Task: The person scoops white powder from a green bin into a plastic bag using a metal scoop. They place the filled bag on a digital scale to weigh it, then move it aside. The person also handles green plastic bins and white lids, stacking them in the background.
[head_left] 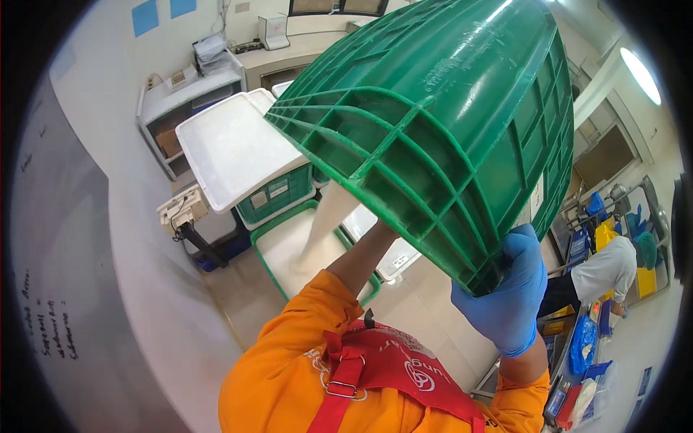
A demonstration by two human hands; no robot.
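I am holding up a big green ribbed plastic crate [440, 130], tipped well over so that its gridded underside is facing me and its open mouth is pointing down and away. It is filling the top middle of my view, high above the floor. My right hand [514, 289], in a blue glove, is gripping the crate's lower near corner, the grip wrapped tight around the rim. My left arm is reaching up under the crate; the hand itself is hidden behind the ribbing, so I cannot tell how that grip is sitting.

A white stream of powder or grain [325, 224] is pouring out of the crate into a shallow green-rimmed tray [266, 252] on the floor below, which is already holding a white bed of it. Beside that tray, a second green crate with a flat white lid [231, 148] is standing against the wall.

To do this well, I judge I should be keeping the tilt steady so the stream is landing near the tray's middle rather than by its rim, and bracing the near corner firmly so the crate is not swinging.

Far off at the right, another person in a white top [606, 270] is working at a bench.
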